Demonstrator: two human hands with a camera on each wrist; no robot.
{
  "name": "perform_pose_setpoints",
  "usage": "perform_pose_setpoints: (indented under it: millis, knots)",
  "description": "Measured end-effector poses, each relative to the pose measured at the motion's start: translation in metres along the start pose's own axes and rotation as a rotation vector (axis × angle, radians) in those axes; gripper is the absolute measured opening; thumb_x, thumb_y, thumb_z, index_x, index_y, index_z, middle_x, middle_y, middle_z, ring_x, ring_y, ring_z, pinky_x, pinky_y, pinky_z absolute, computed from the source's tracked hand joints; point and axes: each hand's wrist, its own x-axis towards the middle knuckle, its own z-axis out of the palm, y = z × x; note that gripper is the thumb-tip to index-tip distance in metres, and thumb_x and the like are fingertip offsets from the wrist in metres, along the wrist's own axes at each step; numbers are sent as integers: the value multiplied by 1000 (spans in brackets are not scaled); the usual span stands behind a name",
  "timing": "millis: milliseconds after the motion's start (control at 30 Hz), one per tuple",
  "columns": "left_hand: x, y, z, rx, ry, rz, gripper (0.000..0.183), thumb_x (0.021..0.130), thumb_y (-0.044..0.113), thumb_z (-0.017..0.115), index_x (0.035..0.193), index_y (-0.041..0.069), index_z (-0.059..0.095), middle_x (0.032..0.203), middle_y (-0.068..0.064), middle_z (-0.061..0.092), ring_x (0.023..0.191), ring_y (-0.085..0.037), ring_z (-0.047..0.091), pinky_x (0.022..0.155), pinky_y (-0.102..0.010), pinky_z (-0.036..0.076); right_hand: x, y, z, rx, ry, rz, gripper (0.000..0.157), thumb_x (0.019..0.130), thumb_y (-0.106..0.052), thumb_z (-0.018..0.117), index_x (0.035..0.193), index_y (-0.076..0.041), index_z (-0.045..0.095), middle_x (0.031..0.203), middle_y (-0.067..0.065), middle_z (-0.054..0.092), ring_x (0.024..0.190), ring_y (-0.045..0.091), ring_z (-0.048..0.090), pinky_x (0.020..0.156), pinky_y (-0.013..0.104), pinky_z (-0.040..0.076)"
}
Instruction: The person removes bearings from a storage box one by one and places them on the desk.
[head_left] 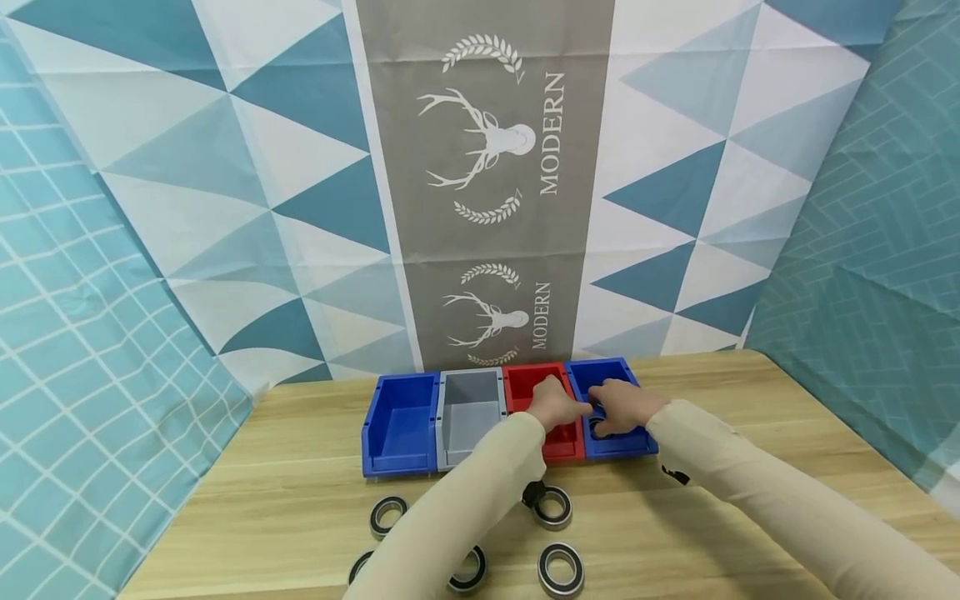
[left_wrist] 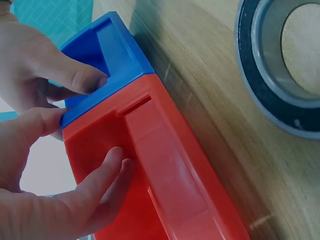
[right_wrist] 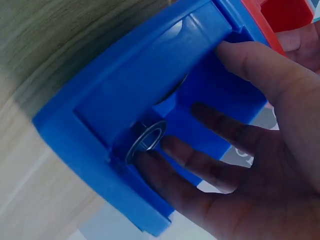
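My right hand (head_left: 624, 407) reaches into the right-hand blue bin (head_left: 626, 446). In the right wrist view, its spread fingers touch a small ring-shaped bearing (right_wrist: 147, 139) lying inside; the thumb is over the bin's edge near the red bin. Part of another dark ring shows behind the bin's front lip. My left hand (head_left: 555, 404) is over the red bin (head_left: 564, 450). In the left wrist view, its thumb tip meets the edge where the red and blue bins join, and its loosely bent fingers (left_wrist: 102, 182) hang inside the red bin with nothing between them.
A grey bin (head_left: 468, 417) and another blue bin (head_left: 405, 425) continue the row to the left. Several larger bearings, one of them a black-sealed bearing (head_left: 561, 570), lie on the wooden table (head_left: 300, 483) in front, partly behind the left sleeve. A patterned cloth (head_left: 300, 167) hangs behind.
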Motion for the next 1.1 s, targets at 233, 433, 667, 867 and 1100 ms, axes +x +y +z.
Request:
perform_pose_setpoints:
  millis: [233,433,667,867,1100]
  knots:
    - [4,3,-4,-26,-26,-33,50,81,24,77,117,0,52,90,-10,62,74,-22,64,77,-35,57,7,1,2,73,-34,28,55,80,-22,74,124,6,55,115,20,65,100,29,63,90,45,53]
    - [7,5,-4,-32,-29,-48,47,80,23,78,113,0,54,83,-9,62,80,-27,69,74,-35,58,8,-2,1,118,-30,79,59,79,-18,76,127,9,54,120,22,64,96,26,65,83,41,55]
    - [8,6,-4,-20,-26,-67,47,79,24,78,111,0,54,81,-9,60,80,-26,68,74,-35,58,11,-4,3,157,7,126,27,72,-13,79,93,-2,65,84,8,65,70,17,54,65,32,50]
    - [8,6,-2,-18,-23,-64,48,79,24,79,112,0,54,88,-10,62,78,-23,65,77,-36,58,15,-2,10,151,30,136,26,70,-9,78,90,-1,64,83,9,64,71,18,53,66,32,50]
    - [7,5,-1,-13,-22,-54,48,79,23,79,112,-1,55,89,-10,64,78,-23,66,79,-37,58,18,0,17,143,69,115,26,68,-8,78,87,-2,63,79,8,63,69,18,52,64,31,49]
